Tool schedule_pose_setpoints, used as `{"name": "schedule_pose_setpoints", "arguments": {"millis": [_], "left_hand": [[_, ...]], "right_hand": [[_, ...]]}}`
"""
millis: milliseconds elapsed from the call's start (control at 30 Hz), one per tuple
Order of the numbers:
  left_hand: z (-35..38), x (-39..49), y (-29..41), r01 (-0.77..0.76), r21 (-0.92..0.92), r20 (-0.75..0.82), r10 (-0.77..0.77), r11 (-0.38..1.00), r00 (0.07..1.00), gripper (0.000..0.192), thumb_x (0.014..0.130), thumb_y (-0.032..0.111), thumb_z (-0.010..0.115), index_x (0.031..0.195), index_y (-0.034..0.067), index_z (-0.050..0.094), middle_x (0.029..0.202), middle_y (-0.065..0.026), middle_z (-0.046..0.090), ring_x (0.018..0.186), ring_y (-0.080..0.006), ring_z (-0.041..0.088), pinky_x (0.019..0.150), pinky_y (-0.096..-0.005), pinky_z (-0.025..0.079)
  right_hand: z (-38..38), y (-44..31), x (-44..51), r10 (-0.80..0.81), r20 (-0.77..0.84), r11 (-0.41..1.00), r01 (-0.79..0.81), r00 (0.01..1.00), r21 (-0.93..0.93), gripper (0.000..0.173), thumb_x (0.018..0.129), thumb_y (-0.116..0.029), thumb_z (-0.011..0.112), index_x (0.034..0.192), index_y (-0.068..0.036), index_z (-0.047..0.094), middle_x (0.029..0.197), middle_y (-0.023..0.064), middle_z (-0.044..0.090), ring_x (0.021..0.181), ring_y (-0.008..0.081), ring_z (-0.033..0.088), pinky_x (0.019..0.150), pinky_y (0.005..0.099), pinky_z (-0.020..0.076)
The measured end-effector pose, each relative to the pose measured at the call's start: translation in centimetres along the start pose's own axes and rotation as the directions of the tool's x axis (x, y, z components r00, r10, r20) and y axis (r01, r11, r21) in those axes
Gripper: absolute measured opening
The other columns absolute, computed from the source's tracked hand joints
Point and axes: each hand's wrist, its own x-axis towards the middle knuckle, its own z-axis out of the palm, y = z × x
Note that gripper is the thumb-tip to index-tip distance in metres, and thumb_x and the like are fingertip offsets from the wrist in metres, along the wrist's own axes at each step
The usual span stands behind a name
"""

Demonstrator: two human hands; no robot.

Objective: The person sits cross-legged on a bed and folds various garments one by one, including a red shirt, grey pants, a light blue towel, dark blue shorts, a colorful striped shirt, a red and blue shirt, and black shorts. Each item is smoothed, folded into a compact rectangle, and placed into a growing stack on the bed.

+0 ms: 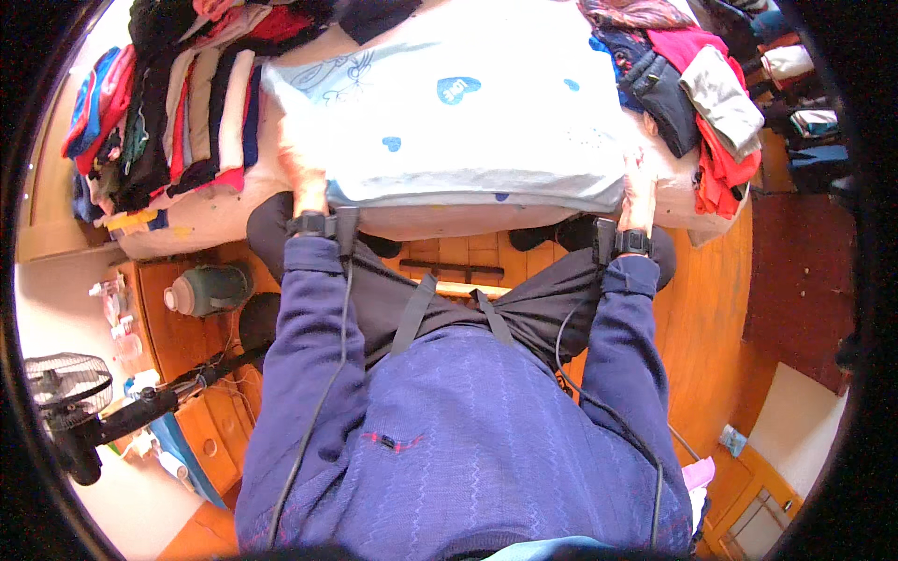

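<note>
A white cloth with blue hearts (463, 140) lies spread in front of me on a pale-covered bed (421, 219), its near edge at the bed's front. My left hand (303, 172) is at the cloth's near left corner, gripping its edge; bright light washes out the fingers. At the near right corner, my right hand (637, 184) grips the opposite edge, with its fingertips partly hidden. Both wrists wear black straps with devices attached.
Folded clothes (203, 105) are stacked at the left, and more clothes (673, 84) are piled at the right. A thermos flask (210, 289) and a black electric fan (70, 393) stand at my left. Cables (330, 393) run along both my sleeves. Below is a wooden floor (701, 315).
</note>
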Motion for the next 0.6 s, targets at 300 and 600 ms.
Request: {"name": "schedule_pose_setpoints", "arguments": {"millis": [300,600], "left_hand": [[9.3,-3.4,8.6,-0.161,0.706,0.547,-0.387,0.690,0.742,0.048,0.096,0.049,0.065,0.113,0.005,0.070,0.112,-0.0228,0.069,0.104,-0.0314,0.066,0.093,-0.0452,0.050],[10.5,-5.0,8.2,-0.547,0.724,0.650,-0.151,0.419,0.744,0.057,0.087,0.050,0.069,0.121,0.005,0.066,0.134,-0.0213,0.054,0.129,-0.0413,0.044,0.108,-0.0593,0.032]], "right_hand": [[1.7,-2.5,-1.3,0.101,0.135,0.990,-0.112,0.986,0.082,0.047,0.086,-0.015,0.079,0.127,0.001,0.063,0.123,0.0076,0.066,0.109,0.0193,0.057,0.097,0.0372,0.0457],[2.3,1.5,-0.7,0.050,0.094,0.994,-0.059,0.994,0.094,0.047,0.085,-0.011,0.081,0.127,0.002,0.063,0.120,0.0052,0.067,0.102,0.0193,0.062,0.093,0.0369,0.0491]]}}
